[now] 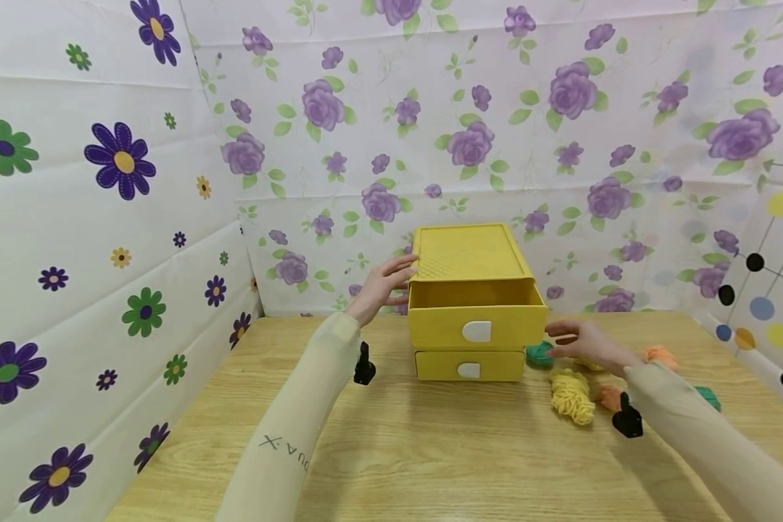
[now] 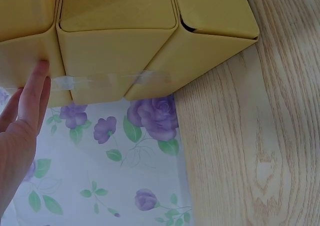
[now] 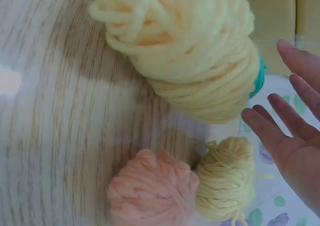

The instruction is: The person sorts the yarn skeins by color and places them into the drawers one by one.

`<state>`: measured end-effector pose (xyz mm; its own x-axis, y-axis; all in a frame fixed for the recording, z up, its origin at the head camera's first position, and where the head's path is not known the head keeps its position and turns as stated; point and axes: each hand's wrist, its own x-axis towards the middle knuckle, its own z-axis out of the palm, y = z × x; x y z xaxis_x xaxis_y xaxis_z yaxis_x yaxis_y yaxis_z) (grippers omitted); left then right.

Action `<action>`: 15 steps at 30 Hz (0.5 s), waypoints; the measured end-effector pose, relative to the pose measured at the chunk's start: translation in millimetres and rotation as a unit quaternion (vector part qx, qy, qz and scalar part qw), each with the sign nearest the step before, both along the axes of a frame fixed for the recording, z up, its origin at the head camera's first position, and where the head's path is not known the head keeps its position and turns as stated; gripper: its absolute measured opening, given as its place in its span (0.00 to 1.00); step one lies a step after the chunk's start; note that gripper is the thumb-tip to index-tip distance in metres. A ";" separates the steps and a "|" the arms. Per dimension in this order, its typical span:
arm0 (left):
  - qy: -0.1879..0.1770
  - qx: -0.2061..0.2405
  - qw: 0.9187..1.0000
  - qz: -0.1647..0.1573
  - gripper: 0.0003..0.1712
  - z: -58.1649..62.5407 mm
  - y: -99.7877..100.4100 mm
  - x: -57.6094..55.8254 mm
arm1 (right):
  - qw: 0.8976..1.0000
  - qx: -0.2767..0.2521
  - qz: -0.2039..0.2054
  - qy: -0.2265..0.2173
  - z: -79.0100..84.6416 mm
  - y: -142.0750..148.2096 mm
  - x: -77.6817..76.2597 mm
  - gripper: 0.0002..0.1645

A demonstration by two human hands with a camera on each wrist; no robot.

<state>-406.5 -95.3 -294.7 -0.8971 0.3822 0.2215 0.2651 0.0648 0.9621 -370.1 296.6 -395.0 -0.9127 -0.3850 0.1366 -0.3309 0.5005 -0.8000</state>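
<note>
A yellow two-drawer box (image 1: 473,250) stands on the wooden table. Its upper drawer (image 1: 440,330), with a white tab, is pulled partway out, while the lower drawer (image 1: 437,367) sits further in. My left hand (image 1: 381,288) reaches to the box's left side. In the left wrist view its fingers (image 2: 34,96) lie straight against that yellow side. To the right of the box, my right hand (image 1: 590,344) hovers over skeins of yarn, fingers spread and holding nothing. Nearest it are a yellow yarn skein (image 1: 570,397) and a green yarn ball (image 1: 539,354).
Peach yarn (image 1: 660,356) and another green ball (image 1: 707,396) lie farther right, partly behind the right forearm. Flowered cloth (image 1: 378,130) hangs behind the table and along its left side. Clear tape (image 2: 115,81) runs along the box's side.
</note>
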 end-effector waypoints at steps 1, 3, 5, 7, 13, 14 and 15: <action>0.000 0.001 1.000 -0.001 0.26 0.0 0.1 -0.1 | 1.000 0.002 0.000 0.004 -0.9 0.1 -0.8 0.32; -0.002 0.001 1.000 0.000 0.26 0.1 0.2 0.0 | 1.000 0.007 -0.001 0.012 -3.0 0.6 -2.2 0.31; -0.002 0.002 1.000 0.000 0.26 0.3 0.4 0.2 | 1.000 0.007 -0.002 0.010 -5.5 1.4 -3.2 0.31; -0.003 0.002 1.000 0.000 0.26 0.4 0.6 0.2 | 1.000 0.007 -0.003 0.006 -8.1 2.5 -4.4 0.31; 0.000 -0.002 1.000 0.002 0.26 1.3 0.8 0.4 | 1.000 0.015 -0.006 0.002 -14.1 1.8 -8.3 0.32; 0.000 -0.003 1.000 0.003 0.26 1.5 0.8 0.5 | 1.000 0.019 -0.008 0.004 -14.5 1.0 -8.9 0.32; 0.000 -0.003 1.000 0.002 0.26 1.5 0.8 0.4 | 1.000 0.020 -0.012 0.002 -14.7 0.0 -9.3 0.33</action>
<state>-406.1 -94.6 -293.1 -0.8988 0.3798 0.2187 0.2644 0.0720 0.9617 -379.4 296.6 -409.7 -0.9212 -0.3683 0.1257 -0.3221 0.5402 -0.7775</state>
